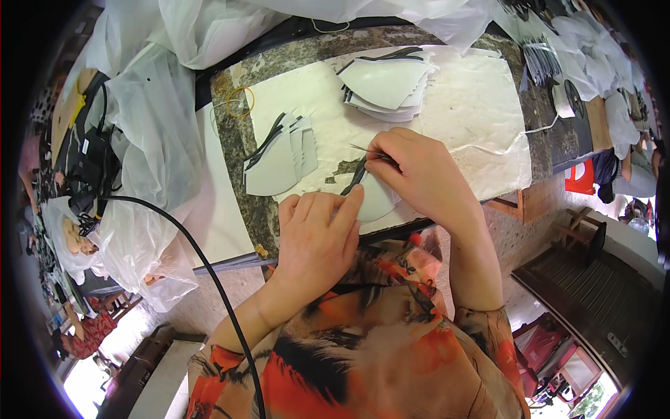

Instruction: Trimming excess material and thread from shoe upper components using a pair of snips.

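A white curved panel (377, 198) with black edging (356, 174) lies close to the table's near edge, partly covered by my hands. My left hand (317, 234) is on its left side, the index fingertip pressed on the edging. That hand's thumb is bent in close to the panel, and its other fingers rest on the table. Over the panel's upper side, my right hand (412, 167) is closed on a thin pointed metal tool (362, 149), whose tips point left. The tool's exact kind is hidden by the fingers.
Overlapping white panels (272, 167) lie at left, and a taller stack (384, 87) sits farther back. White paper (481, 105) covers the worn table (230, 153). Plastic bags (153, 119) crowd the left and back. A black cable (202, 255) crosses by my left arm. A white cord (488, 148) runs rightward.
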Demonstrator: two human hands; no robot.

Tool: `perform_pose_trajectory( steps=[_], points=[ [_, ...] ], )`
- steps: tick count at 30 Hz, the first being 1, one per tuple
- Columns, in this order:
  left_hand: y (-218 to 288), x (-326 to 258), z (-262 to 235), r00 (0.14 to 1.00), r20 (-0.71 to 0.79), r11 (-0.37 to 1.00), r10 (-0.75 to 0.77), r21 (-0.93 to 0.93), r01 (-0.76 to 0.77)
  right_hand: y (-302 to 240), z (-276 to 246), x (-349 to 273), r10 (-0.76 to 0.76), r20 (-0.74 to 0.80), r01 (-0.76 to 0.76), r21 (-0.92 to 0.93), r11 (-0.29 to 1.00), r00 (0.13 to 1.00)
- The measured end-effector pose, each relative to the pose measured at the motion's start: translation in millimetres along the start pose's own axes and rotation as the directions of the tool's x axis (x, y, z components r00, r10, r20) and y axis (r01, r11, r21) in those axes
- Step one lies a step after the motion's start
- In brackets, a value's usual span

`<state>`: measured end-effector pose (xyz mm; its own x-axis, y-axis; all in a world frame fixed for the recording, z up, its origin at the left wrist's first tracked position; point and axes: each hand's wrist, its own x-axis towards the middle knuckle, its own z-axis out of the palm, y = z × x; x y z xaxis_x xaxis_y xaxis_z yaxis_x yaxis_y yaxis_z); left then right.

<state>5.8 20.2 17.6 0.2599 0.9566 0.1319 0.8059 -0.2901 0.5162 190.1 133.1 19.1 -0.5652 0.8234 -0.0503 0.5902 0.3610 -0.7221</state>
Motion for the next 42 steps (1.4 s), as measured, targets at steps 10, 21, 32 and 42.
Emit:
perform_pose_trajectory(
  steps=[10, 21, 32, 42],
  points=[
    [4.4, 10.0, -3.2, 0.996, 0.094, 0.998, -0.007, 0.062, 0.001, 11.2, -3.5, 4.2, 0.077, -0.019, -0.076, 0.049, 0.996, 0.997],
    [6.7, 16.3, -2.6, 0.993, 0.116, 0.997, -0.019, 0.079, 0.01, 15.9, -2.5, 1.0, 0.139, -0.067, -0.13, 0.123, 0.984, 0.988],
    [6.6, 13.8, -3.8, 0.99, 0.131, 0.998, -0.054, -0.005, 0.055, 9.2, 10.2, -9.1, 0.164, -0.19, -0.148, 0.095, 0.984, 0.968],
    [2.8, -1.5, 8.7, 0.988, 0.009, 0.977, -0.155, -0.146, 0.155, 12.8, -2.5, -28.6, 0.39, 0.025, -0.345, 0.517, 0.784, 0.921]
  ],
)
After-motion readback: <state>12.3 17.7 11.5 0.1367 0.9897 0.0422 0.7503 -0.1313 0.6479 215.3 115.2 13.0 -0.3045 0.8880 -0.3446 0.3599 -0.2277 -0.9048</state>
